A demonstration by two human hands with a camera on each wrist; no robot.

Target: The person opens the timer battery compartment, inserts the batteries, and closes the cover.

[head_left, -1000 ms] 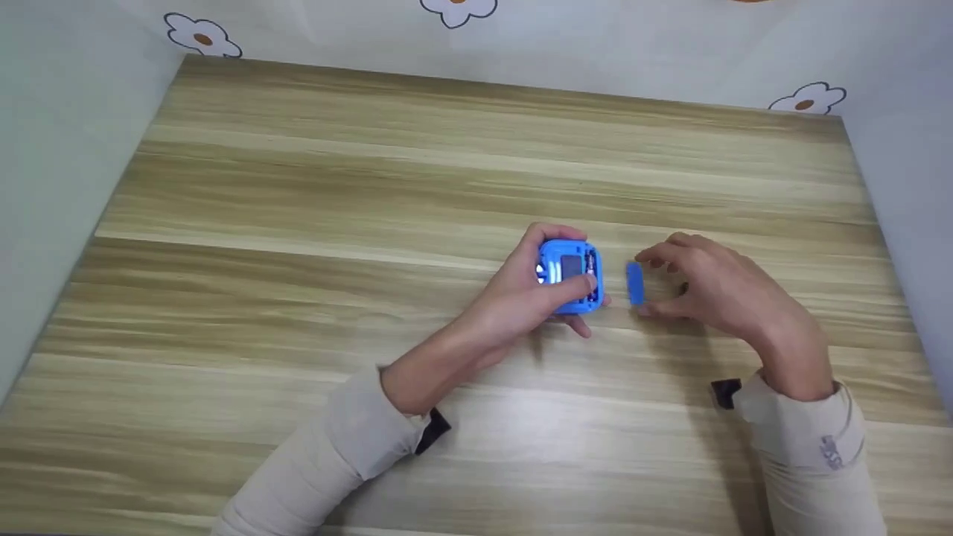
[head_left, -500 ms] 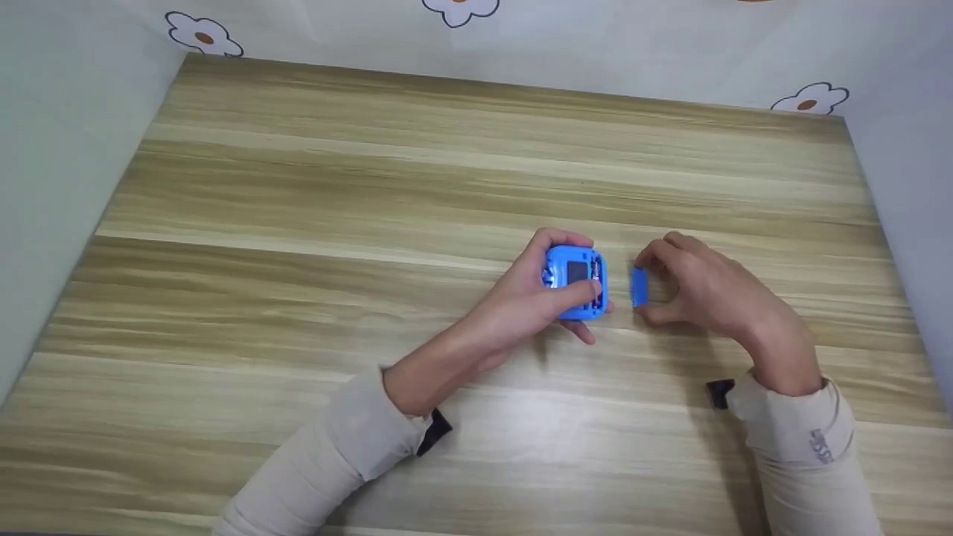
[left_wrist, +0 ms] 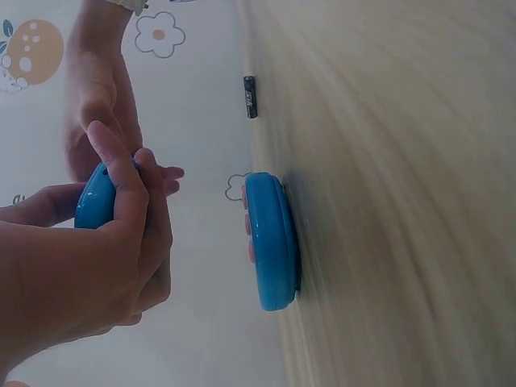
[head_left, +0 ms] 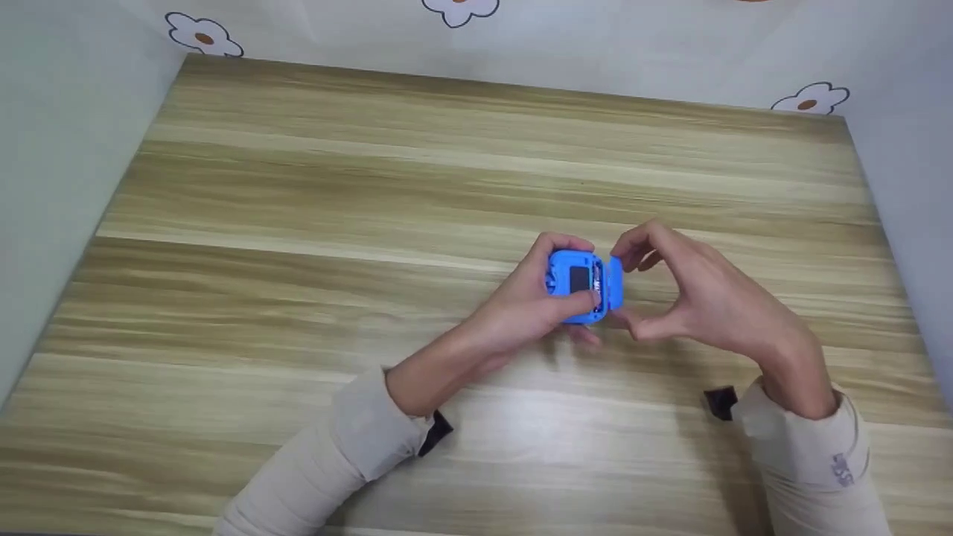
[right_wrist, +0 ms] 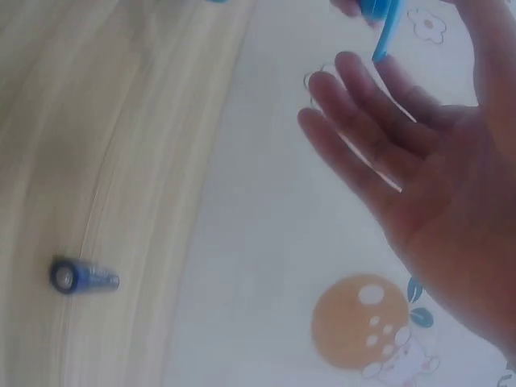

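In the head view, my left hand (head_left: 532,294) grips a small rounded blue device (head_left: 562,260), its thumb lying across the slot side. An uncovered slot at the device's right edge holds a battery (head_left: 598,277), partly under the thumb. Thumb and a fingertip of my right hand (head_left: 718,298) pinch the ends of a narrow blue battery cover (head_left: 616,283), right beside the device's right edge; whether they touch is unclear. The left wrist view shows the left hand (left_wrist: 89,266) round the device (left_wrist: 97,197), much of it hidden. The right wrist view catches the cover (right_wrist: 389,32) by the right hand (right_wrist: 435,153).
A second rounded blue object (left_wrist: 272,242) with pink buttons stands on the wood-grain table (head_left: 372,186) in the left wrist view. Behind it lies a dark battery (left_wrist: 251,97); a blue battery (right_wrist: 81,276) shows in the right wrist view. A flower-patterned wall (head_left: 335,30) borders the table's back.
My right hand has moved left with the blue cover, closing the gap to the device. The left hand and device have shifted slightly right and down.
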